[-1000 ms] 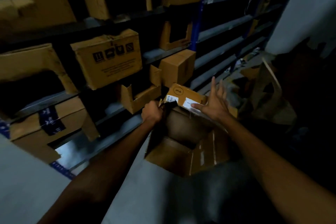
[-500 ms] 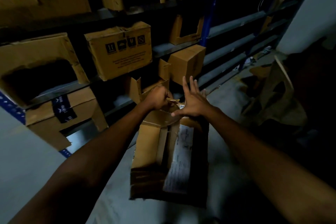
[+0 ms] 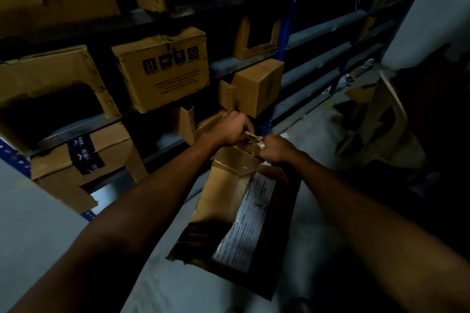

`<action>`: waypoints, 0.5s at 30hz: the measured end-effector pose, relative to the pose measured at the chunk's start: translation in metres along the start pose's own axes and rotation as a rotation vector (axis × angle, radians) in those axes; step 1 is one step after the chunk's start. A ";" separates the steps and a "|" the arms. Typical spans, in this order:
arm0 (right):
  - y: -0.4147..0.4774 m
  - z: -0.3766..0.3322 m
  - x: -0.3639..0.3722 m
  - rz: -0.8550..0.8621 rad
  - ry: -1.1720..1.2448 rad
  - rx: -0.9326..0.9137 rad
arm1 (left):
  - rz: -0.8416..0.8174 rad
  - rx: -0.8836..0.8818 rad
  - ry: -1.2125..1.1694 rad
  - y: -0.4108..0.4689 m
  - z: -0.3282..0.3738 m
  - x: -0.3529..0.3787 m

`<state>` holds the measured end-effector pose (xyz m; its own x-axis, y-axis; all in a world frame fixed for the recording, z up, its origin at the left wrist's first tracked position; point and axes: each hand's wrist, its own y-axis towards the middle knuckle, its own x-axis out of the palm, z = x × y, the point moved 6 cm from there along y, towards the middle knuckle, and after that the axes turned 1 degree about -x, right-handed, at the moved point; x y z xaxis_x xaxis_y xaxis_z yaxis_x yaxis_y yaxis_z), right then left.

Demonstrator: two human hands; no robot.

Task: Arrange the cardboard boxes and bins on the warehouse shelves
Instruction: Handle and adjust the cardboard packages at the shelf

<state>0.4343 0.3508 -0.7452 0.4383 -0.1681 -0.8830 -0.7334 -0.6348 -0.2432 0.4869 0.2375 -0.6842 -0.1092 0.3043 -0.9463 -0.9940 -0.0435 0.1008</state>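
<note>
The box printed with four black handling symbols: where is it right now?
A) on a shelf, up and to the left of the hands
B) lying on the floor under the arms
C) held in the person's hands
A: the symbol box sits on a shelf, above and left of the left hand and right hand, which grip a different open box.

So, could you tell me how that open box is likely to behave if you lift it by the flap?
Probably floppy: the box looks creased and its near edge ragged, so it may sag. The flap that the left hand and right hand grip is bent and might tear. Bare cardboard should not slip.
</note>
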 end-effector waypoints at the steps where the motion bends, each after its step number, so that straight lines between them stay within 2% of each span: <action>1: 0.000 0.003 -0.001 0.002 0.004 0.023 | 0.002 0.011 0.026 0.001 0.001 0.003; 6: -0.003 0.019 0.000 0.057 -0.037 0.154 | 0.014 0.044 0.108 0.005 0.010 0.022; 10: -0.011 0.036 0.005 0.165 0.013 0.271 | 0.082 0.033 0.035 0.010 0.014 0.022; 13: -0.022 0.072 0.014 0.222 0.082 0.337 | 0.074 -0.077 -0.067 0.012 -0.003 0.014; 15: -0.031 0.096 0.019 0.244 0.212 0.412 | 0.067 -0.137 -0.080 0.007 -0.016 0.009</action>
<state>0.4156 0.4396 -0.7925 0.2931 -0.4498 -0.8437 -0.9523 -0.2154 -0.2160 0.4786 0.2244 -0.6969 -0.1807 0.3706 -0.9111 -0.9743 -0.1939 0.1144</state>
